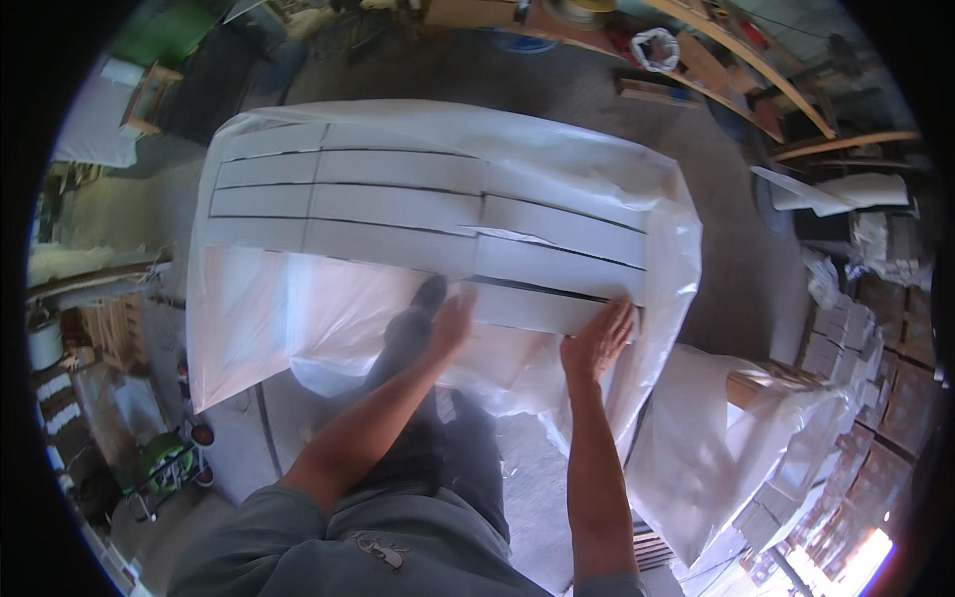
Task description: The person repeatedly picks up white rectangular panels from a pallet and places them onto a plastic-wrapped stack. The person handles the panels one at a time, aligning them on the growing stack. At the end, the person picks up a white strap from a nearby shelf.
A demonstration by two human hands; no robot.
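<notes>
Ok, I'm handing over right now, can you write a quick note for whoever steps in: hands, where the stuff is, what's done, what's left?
Left hand: open, flat on the near edge of the white slabs, through the clear plastic sheet.
Right hand: open, palm down on the nearest slab's right end, also on the plastic.
Things: slabs lie in rows, side by side, on a raised stack; the plastic is draped over them and hangs down the near and right sides. Another wrapped stack stands lower right.
Done: top of the stack is covered.
Left: the hanging plastic looks loose and wrinkled near the hands; it probably needs smoothing or tucking.
</notes>
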